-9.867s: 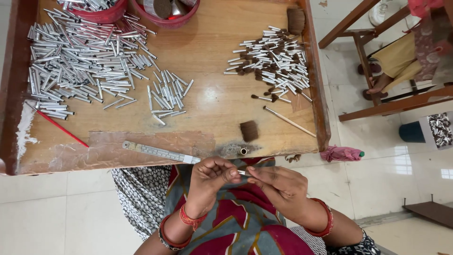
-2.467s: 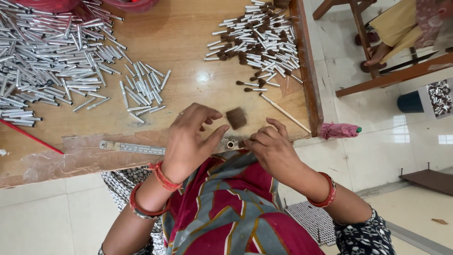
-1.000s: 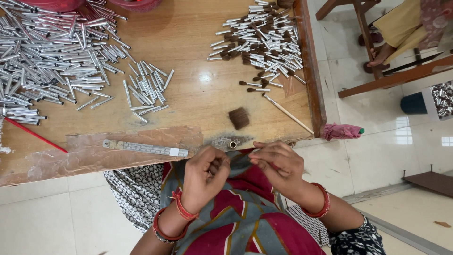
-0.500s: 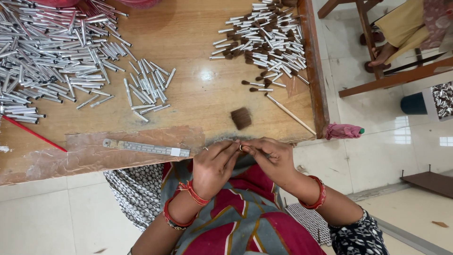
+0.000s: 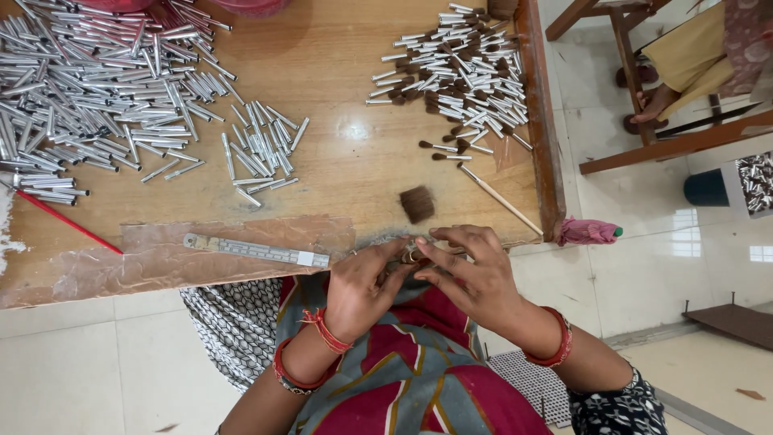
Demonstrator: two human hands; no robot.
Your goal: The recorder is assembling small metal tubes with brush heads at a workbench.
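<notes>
My left hand [image 5: 364,283] and my right hand [image 5: 473,274] meet at the near edge of the wooden table [image 5: 346,161], fingertips pinched together on a small metal tube with a brown bristle tuft [image 5: 411,254]. A loose tuft of brown bristles [image 5: 417,204] lies on the table just beyond my fingers. A heap of finished tubes with brown bristle tips [image 5: 455,76] lies at the far right. Many bare silver tubes [image 5: 88,89] cover the far left, with a smaller bunch [image 5: 262,153] nearer the middle.
A metal ruler [image 5: 256,250] lies along the near edge on a brown taped patch. A red stick [image 5: 68,223] rests at left, a thin wooden stick [image 5: 501,200] at right. A pink cloth [image 5: 586,233] hangs off the corner. Another person's foot [image 5: 654,101] is by a wooden bench.
My hands went forward onto the table by the bristle tuft, drew back over my lap, and now have come up again to the table's near edge, still pinched together.
</notes>
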